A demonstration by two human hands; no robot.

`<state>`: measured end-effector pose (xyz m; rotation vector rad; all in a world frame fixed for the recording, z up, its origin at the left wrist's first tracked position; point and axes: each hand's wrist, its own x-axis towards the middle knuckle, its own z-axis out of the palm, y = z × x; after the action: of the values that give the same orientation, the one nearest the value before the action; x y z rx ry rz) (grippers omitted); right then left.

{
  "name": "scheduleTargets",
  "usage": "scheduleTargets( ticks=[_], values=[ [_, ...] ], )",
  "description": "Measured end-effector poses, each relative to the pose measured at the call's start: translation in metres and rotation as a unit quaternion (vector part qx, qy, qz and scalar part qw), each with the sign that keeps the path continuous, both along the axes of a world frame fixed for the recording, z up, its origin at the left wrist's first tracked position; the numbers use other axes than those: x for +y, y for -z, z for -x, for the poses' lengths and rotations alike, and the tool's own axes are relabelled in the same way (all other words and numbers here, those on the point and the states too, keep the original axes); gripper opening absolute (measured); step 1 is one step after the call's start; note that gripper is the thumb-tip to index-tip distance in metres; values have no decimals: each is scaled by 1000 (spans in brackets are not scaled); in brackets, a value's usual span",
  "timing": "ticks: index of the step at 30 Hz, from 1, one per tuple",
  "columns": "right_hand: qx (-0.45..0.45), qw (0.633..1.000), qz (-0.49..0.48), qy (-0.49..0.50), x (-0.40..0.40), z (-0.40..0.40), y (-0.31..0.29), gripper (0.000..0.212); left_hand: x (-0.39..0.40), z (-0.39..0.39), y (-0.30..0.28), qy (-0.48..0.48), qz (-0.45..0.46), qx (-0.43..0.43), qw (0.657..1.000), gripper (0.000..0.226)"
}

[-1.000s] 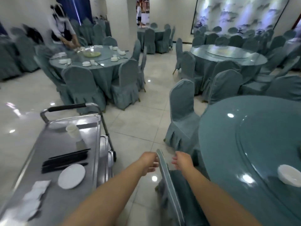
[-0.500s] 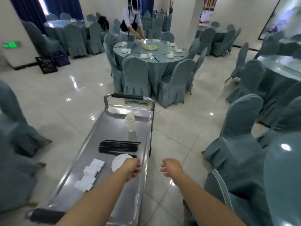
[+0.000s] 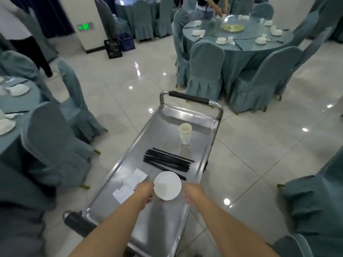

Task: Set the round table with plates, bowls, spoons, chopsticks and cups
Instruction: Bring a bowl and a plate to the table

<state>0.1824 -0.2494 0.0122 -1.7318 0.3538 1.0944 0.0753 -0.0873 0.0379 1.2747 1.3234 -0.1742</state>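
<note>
A small white plate (image 3: 167, 185) lies on the steel cart (image 3: 194, 123) just in front of me. My left hand (image 3: 145, 191) is at the plate's left rim, fingers loosely curled, and I cannot see a grip on it. My right hand (image 3: 193, 193) hovers a little to the right of the plate, blurred and holding nothing. Beyond the plate lie a bundle of black chopsticks (image 3: 167, 161) and a stack of white cups (image 3: 185, 133). White folded napkins (image 3: 131, 183) lie left of the plate.
Covered chairs (image 3: 52, 143) and a partly set table (image 3: 11, 101) stand to the left. Another chair (image 3: 313, 199) is on the right. A set round table (image 3: 239, 39) with a person working at it is ahead. Black crates (image 3: 115, 49) sit by a pillar.
My view swung left from the chair and round table to the cart. Both hands let go of the chair back and moved over the cart, ending on either side of the plate.
</note>
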Motion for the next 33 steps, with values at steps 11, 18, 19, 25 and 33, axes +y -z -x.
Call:
scheduleTargets(
  ticks=[11, 18, 19, 25, 33],
  values=[
    [-5, 999, 49, -1, 42, -21, 58, 20, 35, -27, 68, 51, 13, 16, 999, 11],
    [18, 994, 75, 71, 59, -14, 75, 16, 59, -39, 109, 200, -7, 0, 980, 25],
    [17, 993, 83, 77, 61, -14, 76, 16, 63, -41, 111, 227, -18, 3, 974, 25],
    [-23, 990, 131, 47, 60, 7, 75, 16, 77, -28, 114, 264, -63, 11, 963, 20],
    [-61, 986, 110, 106, 35, 25, 41, 15, 63, -29, 86, 256, -1, -23, 966, 19]
  ],
)
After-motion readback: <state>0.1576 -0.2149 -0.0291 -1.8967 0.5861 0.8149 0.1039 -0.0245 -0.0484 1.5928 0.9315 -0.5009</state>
